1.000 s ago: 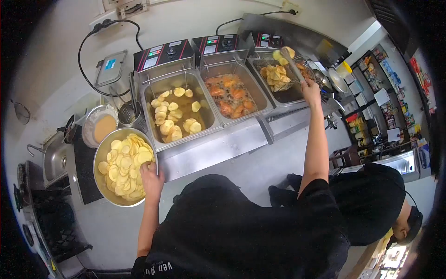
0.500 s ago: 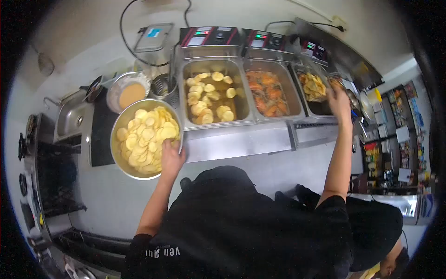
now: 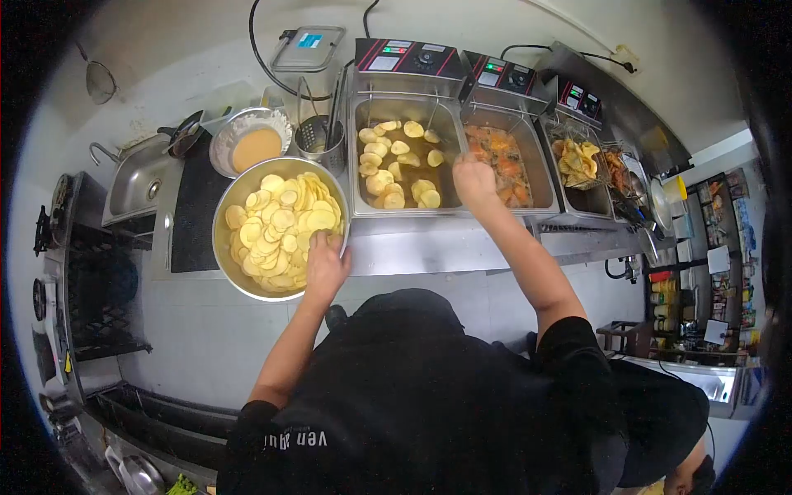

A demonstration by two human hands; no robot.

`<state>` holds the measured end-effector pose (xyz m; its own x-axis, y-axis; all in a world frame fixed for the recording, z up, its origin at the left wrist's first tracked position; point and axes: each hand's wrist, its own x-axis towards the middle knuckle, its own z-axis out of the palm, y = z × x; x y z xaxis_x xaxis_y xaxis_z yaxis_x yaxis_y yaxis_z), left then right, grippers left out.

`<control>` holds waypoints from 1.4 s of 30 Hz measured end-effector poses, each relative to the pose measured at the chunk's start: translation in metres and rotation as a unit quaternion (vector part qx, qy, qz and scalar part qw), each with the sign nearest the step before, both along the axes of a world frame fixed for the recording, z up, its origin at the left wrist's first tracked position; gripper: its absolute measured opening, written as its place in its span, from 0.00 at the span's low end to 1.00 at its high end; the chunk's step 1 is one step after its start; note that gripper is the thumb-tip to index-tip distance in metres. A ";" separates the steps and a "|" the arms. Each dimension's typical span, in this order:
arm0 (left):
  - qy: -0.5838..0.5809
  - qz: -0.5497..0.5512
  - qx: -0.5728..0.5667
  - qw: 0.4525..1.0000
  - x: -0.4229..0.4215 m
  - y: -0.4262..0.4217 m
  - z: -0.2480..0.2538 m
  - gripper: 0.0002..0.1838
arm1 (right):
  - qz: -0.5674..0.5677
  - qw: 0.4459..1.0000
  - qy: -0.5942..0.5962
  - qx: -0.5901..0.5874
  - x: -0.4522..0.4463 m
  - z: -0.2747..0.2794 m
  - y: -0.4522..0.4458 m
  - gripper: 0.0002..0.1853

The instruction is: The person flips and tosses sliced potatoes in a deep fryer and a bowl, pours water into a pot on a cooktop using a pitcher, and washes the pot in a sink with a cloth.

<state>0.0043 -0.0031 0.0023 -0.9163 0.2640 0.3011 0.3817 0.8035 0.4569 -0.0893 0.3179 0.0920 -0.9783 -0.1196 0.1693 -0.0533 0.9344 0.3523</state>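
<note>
My left hand [image 3: 327,268] is closed over the near right rim of a large metal bowl [image 3: 224,266], fingers inside against the slices. Thin pale-yellow slices, apparently potato, [image 3: 285,223] fill the bowl. My right hand [image 3: 476,181] is closed above the divider between the left fryer [image 3: 363,200] and the middle fryer [image 3: 540,194]. Whatever its fingers hold, if anything, is hidden. Separate round slices [image 3: 399,148] float in dark oil in the left fryer. Orange-brown pieces [image 3: 495,148] cook in bubbling oil in the middle one.
Over the right fryer sits a wire basket of fried yellow pieces [image 3: 577,158]. Behind the bowl stand a bowl of beige batter [image 3: 256,150] and a perforated metal holder [image 3: 320,136]. A sink [image 3: 140,190] lies far left. Another person's hand [image 3: 681,478] shows at lower right.
My right hand has moved left, from beside the right fryer's basket to the divider between the left and middle fryers. My left hand stays on the bowl. The whole view has shifted slightly.
</note>
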 end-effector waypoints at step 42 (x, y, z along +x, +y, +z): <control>0.000 0.017 -0.027 0.999 -0.003 0.006 0.005 0.15 | -0.113 0.930 -0.004 -0.349 0.098 0.177 0.188 0.18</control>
<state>0.0010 0.0030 0.0071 -0.9252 0.2493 0.2862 0.3538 0.8395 0.4124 0.0089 0.5059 0.2693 -0.9668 0.2254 0.1206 0.1721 0.9227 -0.3449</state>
